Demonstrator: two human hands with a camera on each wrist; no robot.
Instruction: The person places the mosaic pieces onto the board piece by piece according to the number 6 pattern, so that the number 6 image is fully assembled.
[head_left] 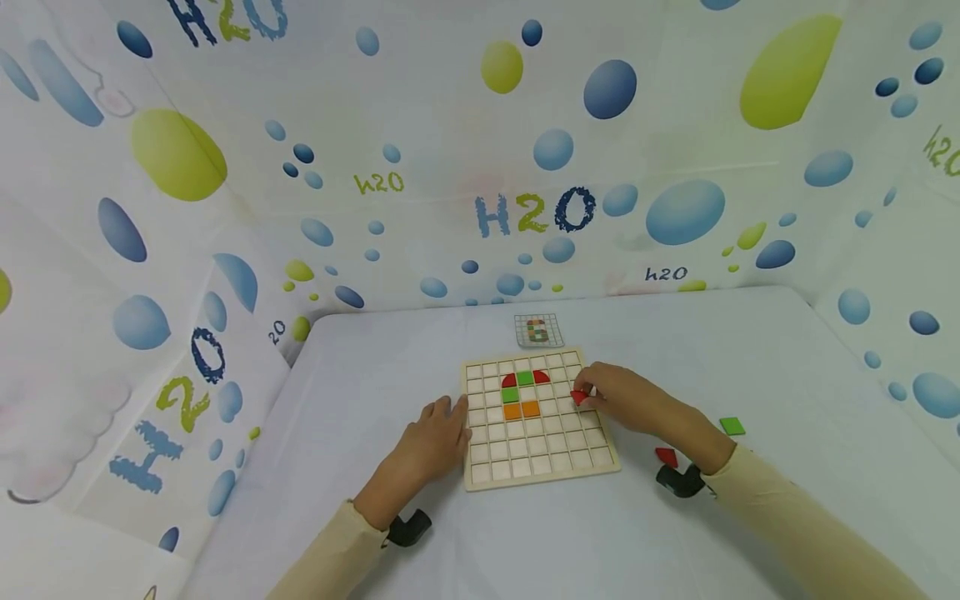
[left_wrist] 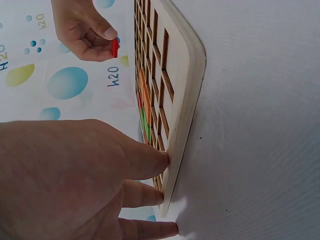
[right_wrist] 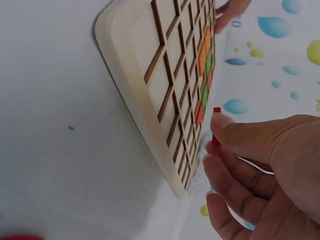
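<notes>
A wooden grid board [head_left: 540, 450] lies on the table with red, green and orange tiles set in its upper middle squares. In the head view, my right hand [head_left: 621, 397] is over the board's right edge, pinching a red tile [head_left: 577, 397] between thumb and fingertips. The right wrist view shows that tile [right_wrist: 216, 127] edge-on, raised above the grid. My left hand [head_left: 433, 437] rests at the board's left edge. Its fingers [left_wrist: 142, 193] are extended, with the fingertips right at the wooden rim in the left wrist view.
Behind the board lies a small card [head_left: 538, 331] printed with a coloured grid pattern. A loose green tile [head_left: 732, 426] and another red tile [head_left: 666, 457] lie on the white tabletop [head_left: 675, 333] near my right forearm. A printed curtain [head_left: 420, 158] stands behind the table.
</notes>
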